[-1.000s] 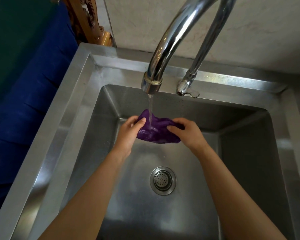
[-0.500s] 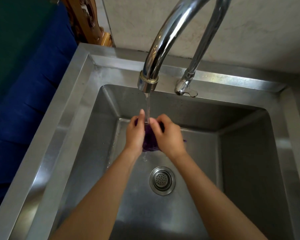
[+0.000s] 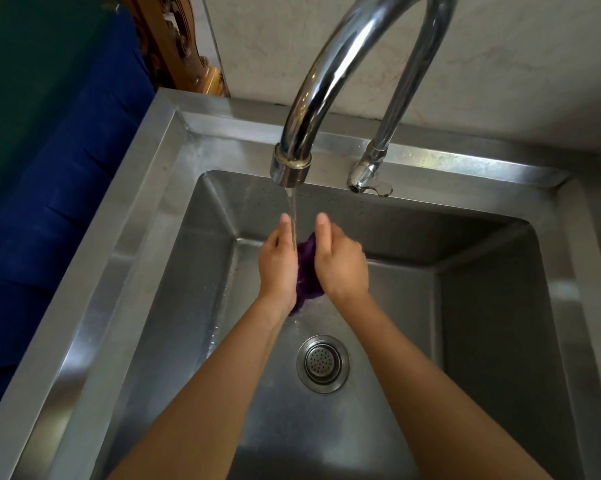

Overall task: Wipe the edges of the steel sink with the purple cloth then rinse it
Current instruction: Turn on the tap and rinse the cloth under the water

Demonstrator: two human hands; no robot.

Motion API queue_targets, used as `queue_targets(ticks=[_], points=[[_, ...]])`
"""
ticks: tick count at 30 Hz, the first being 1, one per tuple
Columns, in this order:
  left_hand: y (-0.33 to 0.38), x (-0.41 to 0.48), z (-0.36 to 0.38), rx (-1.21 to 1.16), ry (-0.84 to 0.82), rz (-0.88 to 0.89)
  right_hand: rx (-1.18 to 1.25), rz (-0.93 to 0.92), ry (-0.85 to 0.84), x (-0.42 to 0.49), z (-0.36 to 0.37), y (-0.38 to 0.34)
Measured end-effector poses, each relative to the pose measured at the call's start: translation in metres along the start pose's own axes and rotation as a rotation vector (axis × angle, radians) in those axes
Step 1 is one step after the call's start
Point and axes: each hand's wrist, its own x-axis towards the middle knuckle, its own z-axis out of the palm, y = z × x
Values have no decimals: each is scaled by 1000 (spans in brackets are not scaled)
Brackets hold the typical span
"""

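The purple cloth (image 3: 306, 271) is bunched into a narrow wad between my two palms, over the basin of the steel sink (image 3: 146, 209). My left hand (image 3: 278, 265) grips it from the left and my right hand (image 3: 340, 265) from the right, both thumbs pointing up. Most of the cloth is hidden between the hands. A thin stream of water falls from the curved chrome faucet (image 3: 327, 81) onto the cloth between my thumbs.
The round drain strainer (image 3: 322, 363) sits in the wet basin floor just below my hands. The tap's lever (image 3: 368, 178) stands on the back rim. A blue and green surface (image 3: 49, 168) lies left of the sink, and a pale wall rises behind it.
A second ago the cloth lay spread out under the stream between my hands. They have since come together and squeezed it into a narrow wad.
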Motion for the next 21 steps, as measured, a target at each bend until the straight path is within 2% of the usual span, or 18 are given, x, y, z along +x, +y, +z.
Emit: queue_targets(ticks=[2,5,7,10,13,17,19,21], points=[[3,6,0,-86,-23,-98,-11,-62,-24,-11,7,-8],[7,10,3,-240,-164,-216,-33,-55,53,-6,16,-17],[8,4,3,-98,-160,-184,-47,-9,90,6,16,-17],[9,-7,0,170,-130,-42,-46,43,60,21,10,-10],[10,-8,-5,259,-164,54,-37,38,20,28,7,-5],[12,-1,-12,264,-202,-7,242,77,-118,31,-3,-7],[13,2,-15,202,-260,-58,376,117,-125,32,-10,-3],[15,3,-18,148,-235,-51,498,186,-109,31,-14,10]])
